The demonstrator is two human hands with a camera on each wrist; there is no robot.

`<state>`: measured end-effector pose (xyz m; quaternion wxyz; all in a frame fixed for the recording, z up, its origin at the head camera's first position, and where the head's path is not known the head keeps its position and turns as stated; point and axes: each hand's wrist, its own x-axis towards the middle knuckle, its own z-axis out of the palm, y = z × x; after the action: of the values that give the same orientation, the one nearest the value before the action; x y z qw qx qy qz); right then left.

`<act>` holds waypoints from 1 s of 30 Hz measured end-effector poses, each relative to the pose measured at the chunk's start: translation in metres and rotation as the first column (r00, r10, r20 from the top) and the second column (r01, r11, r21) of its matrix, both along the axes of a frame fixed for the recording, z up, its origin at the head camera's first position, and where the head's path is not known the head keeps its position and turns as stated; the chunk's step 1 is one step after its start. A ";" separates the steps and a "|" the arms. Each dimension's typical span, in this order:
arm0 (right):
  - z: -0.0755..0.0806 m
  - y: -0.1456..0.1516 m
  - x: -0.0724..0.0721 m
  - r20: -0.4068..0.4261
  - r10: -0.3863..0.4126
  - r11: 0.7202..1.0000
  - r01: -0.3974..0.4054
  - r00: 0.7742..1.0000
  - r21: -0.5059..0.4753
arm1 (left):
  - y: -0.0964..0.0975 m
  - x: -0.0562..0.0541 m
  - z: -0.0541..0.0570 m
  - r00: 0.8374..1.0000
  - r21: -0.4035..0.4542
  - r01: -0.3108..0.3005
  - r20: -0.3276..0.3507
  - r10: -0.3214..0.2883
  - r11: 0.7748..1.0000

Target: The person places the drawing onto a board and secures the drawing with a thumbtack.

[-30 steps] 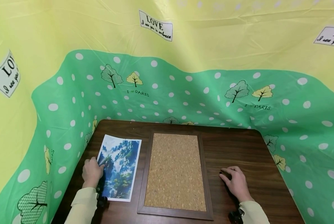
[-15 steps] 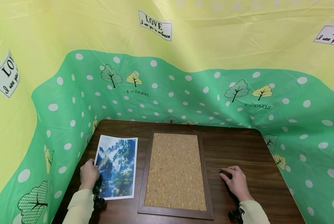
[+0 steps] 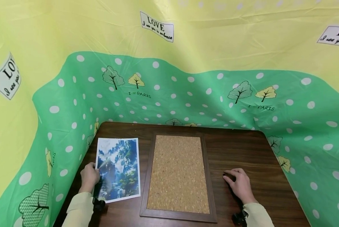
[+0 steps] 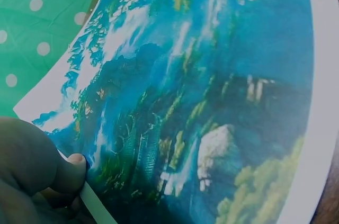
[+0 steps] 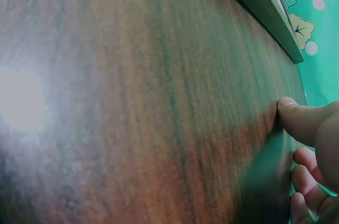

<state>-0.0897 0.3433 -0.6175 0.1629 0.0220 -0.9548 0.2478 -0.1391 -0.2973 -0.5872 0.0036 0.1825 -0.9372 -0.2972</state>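
A printed landscape picture (image 3: 118, 170) with a white border, showing blue mountains and waterfalls, is at the left of the table. My left hand (image 3: 89, 177) pinches its left edge, with the thumb (image 4: 74, 168) on the printed face in the left wrist view. The sheet bows a little there. To the right of the picture lies a cork board (image 3: 179, 173) in a dark brown frame. My right hand (image 3: 238, 184) rests on the table to the right of the board, fingers loosely bent and holding nothing. The right wrist view shows its thumb (image 5: 296, 118) touching the tabletop.
The dark wooden table (image 3: 237, 145) has rounded back corners. A green and yellow curtain (image 3: 186, 88) with white dots and trees encloses its back and sides. A corner of the board's frame (image 5: 270, 20) shows in the right wrist view.
My left hand has drawn the picture to the left, away from the board, and the sheet has turned slightly counterclockwise. The right hand and the cork board have stayed in place.
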 end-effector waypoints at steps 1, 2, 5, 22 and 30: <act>0.000 0.000 0.000 0.002 -0.001 1.000 0.001 1.000 0.001 | -0.001 0.000 0.000 1.000 -0.005 0.001 -0.005 -0.001 1.000; 0.000 0.000 0.000 0.004 -0.003 1.000 0.003 1.000 0.001 | -0.001 0.000 0.001 1.000 -0.010 0.003 -0.010 -0.003 1.000; 0.001 0.000 0.000 0.012 -0.003 1.000 0.003 1.000 -0.003 | -0.004 0.001 0.004 1.000 -0.029 0.000 -0.023 -0.001 1.000; 0.004 -0.001 0.000 0.020 0.002 1.000 -0.002 1.000 -0.005 | -0.013 -0.002 0.017 0.999 0.052 -0.016 0.048 0.013 0.999; 0.004 -0.001 0.000 0.012 0.007 1.000 -0.007 1.000 -0.002 | -0.001 -0.003 0.028 0.999 0.120 0.011 0.033 -0.015 0.993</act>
<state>-0.0894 0.3427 -0.6140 0.1563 0.0239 -0.9554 0.2494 -0.1422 -0.2982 -0.5597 -0.0251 0.1812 -0.9188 -0.3497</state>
